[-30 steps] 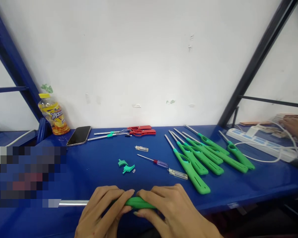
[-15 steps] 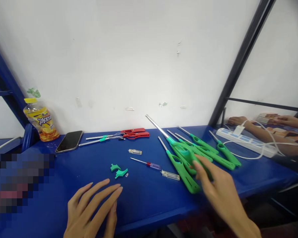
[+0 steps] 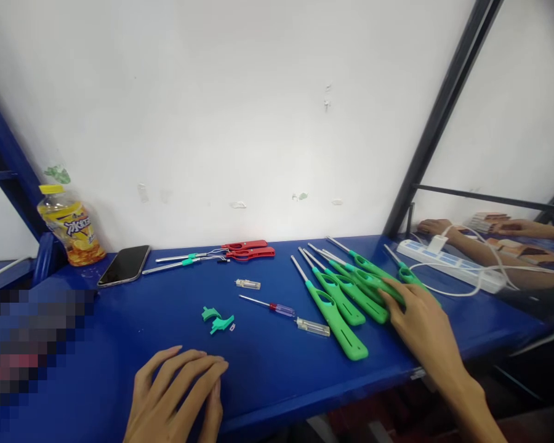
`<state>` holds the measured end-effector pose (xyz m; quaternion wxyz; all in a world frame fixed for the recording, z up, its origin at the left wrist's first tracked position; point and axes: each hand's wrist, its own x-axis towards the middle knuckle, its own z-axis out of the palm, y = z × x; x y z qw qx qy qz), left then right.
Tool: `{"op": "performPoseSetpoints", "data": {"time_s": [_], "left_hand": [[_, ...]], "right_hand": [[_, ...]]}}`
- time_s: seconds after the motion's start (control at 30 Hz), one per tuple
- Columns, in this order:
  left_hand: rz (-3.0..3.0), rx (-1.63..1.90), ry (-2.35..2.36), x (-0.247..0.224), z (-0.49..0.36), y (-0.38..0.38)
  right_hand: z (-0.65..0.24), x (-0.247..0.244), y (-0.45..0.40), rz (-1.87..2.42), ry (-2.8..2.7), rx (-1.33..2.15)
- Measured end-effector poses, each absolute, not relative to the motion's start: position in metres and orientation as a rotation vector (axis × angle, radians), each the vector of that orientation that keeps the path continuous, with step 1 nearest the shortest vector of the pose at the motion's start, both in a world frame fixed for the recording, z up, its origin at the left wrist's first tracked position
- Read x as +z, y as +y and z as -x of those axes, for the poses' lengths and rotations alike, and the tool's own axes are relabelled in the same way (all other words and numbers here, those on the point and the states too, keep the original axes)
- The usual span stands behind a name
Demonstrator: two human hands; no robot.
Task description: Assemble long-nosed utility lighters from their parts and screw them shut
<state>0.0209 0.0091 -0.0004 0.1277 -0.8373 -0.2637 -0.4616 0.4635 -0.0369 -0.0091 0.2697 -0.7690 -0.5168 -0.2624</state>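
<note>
Several green long-neck lighters with metal tubes lie in a loose fan on the blue table. My right hand (image 3: 420, 317) has its fingers closed over the handle of one green lighter (image 3: 368, 279) in that group; part of the handle is hidden under them. Nearest to my left is another green lighter (image 3: 338, 321), lying apart. My left hand (image 3: 180, 391) rests low over the table, fingers stretched and holding nothing. Just beyond it are two teal triggers (image 3: 221, 323) and a tiny clear piece (image 3: 232, 327). A screwdriver (image 3: 277, 307) and a clear fuel tank (image 3: 312, 327) lie between my hands.
Farther back lie an opened red lighter casing (image 3: 249, 253), metal tubes with wires (image 3: 178, 263) and a second clear tank (image 3: 248, 283). A phone (image 3: 124, 266) and a drink bottle (image 3: 74, 227) stand left. A power strip (image 3: 457, 267) lies right; another person's hands are beyond it.
My right hand has lowered the green lighter from above the group down among the others, moving right. My left hand has barely moved.
</note>
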Motion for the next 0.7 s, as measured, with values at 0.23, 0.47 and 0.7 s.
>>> {"op": "performPoseSetpoints", "data": {"time_s": [0.23,0.47,0.7], "left_hand": [[2.466,-1.316,-0.860,0.005,-0.025,0.004],[2.528,-1.205,-0.889,-0.003,-0.048,-0.007],[2.740,-0.972,-0.993,0.033,-0.103,0.002]], "right_hand": [[-0.469,-0.013,-0.033,1.984,-1.466,-0.750],[-0.434,0.011,-0.031,1.677,-1.507,-0.965],[-0.342,0.072,0.034,1.430,-2.144,-0.765]]}}
